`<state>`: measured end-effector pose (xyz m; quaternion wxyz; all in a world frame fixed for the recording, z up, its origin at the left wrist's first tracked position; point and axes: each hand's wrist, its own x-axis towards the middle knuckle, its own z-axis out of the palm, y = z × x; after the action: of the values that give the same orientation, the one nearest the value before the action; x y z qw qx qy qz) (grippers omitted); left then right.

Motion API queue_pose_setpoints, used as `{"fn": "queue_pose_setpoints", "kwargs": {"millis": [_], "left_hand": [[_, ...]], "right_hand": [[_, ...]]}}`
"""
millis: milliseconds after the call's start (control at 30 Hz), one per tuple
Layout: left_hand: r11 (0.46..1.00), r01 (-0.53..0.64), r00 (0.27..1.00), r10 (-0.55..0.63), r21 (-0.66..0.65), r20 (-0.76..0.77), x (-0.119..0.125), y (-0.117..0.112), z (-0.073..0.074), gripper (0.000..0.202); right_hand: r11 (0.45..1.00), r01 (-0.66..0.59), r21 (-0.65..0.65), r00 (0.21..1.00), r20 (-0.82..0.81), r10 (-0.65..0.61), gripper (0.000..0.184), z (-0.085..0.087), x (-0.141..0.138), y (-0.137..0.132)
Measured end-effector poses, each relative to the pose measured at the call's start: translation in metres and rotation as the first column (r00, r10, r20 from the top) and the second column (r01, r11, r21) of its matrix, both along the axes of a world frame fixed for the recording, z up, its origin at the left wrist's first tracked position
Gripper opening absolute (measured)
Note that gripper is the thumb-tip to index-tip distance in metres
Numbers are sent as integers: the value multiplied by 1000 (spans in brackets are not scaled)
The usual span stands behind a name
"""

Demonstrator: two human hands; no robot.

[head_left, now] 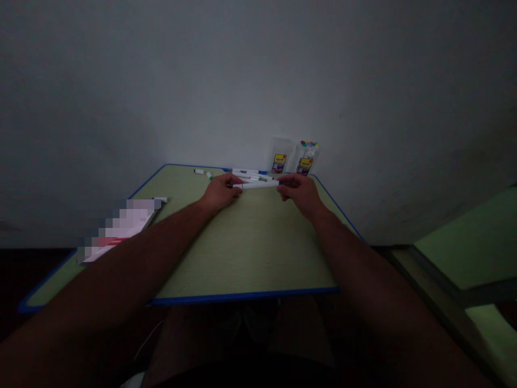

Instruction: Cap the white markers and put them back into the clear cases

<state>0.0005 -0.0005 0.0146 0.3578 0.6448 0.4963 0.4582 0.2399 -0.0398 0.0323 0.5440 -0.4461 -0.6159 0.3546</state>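
Note:
A white marker (pixel 260 184) is stretched level between my two hands, over the far part of the table. The fingers of my left hand (pixel 221 191) close on its left end. At its blue right end, the fingertips of my right hand (pixel 301 189) pinch it. Just behind it lie several white pens or markers (pixel 250 176), partly covered by the held one. Two small white caps, one with a dark end (pixel 198 171) and one with a green end (pixel 209 175), rest left of them.
Against the wall stand a clear plastic case (pixel 279 156) and a second case (pixel 306 159) filled with colourful-tipped markers. A blurred-out pale flat object (pixel 121 229) lies at the table's left, with a white piece (pixel 160 199) by its top. The table (pixel 250 253) has a blue edge.

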Motion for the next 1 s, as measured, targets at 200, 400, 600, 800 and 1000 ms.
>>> {"fn": "queue_pose_setpoints", "kwargs": {"millis": [200, 400, 600, 800, 1000], "left_hand": [[1000, 8, 999, -8, -11, -37, 0, 2, -4, 20], [1000, 26, 1000, -26, -7, -11, -2, 6, -9, 22], [1000, 12, 1000, -12, -12, -20, 1, -2, -2, 19], [992, 8, 999, -4, 122, -38, 1, 0, -3, 18], [977, -7, 994, 30, 215, -105, 2, -2, -1, 22]], "right_hand": [[998, -44, 36, 999, 10, 44, 31, 2, -9, -6], [998, -47, 44, 999, 27, 46, 31, 2, -9, -6], [998, 14, 55, 998, 62, -17, 28, 0, -7, -4], [987, 158, -16, 961, 230, -151, 18, -9, 3, 7], [979, 205, -19, 877, 448, -175, 6, -15, 12, 14]]}}
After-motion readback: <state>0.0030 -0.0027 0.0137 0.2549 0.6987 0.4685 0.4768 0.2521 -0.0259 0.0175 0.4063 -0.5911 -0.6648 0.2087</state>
